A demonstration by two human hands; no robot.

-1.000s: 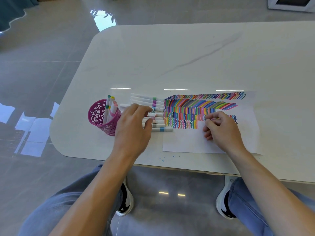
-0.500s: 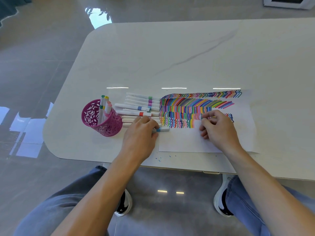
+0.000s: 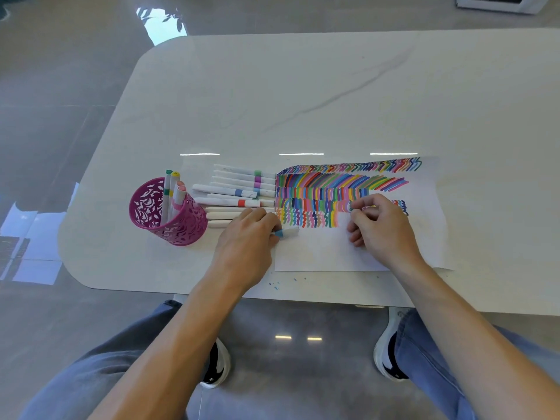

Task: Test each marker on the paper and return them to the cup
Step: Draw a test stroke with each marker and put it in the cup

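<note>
A blue-banded marker point(image 3: 286, 232) is gripped under the curled fingers of the left hand point(image 3: 245, 237). Its end sticks out toward the right hand point(image 3: 380, 228) and lies over the near-left edge of the paper point(image 3: 318, 253). A second marker point(image 3: 352, 206), mostly hidden, appears to be pinched between the right hand's thumb and fingers, its tip set against the coloured strokes just beyond that hand. The step in hand is judged to be the testing of one marker while another is picked up. Just beyond the left hand's fingers a row of loose markers point(image 3: 239, 192) is laid on the table point(image 3: 333, 101). Further to that hand's left, the pink cup point(image 3: 181, 228) is stood with a few returned markers point(image 3: 169, 189) in it. Next, the tested marker would need to be capped and carried across to the cup.
</note>
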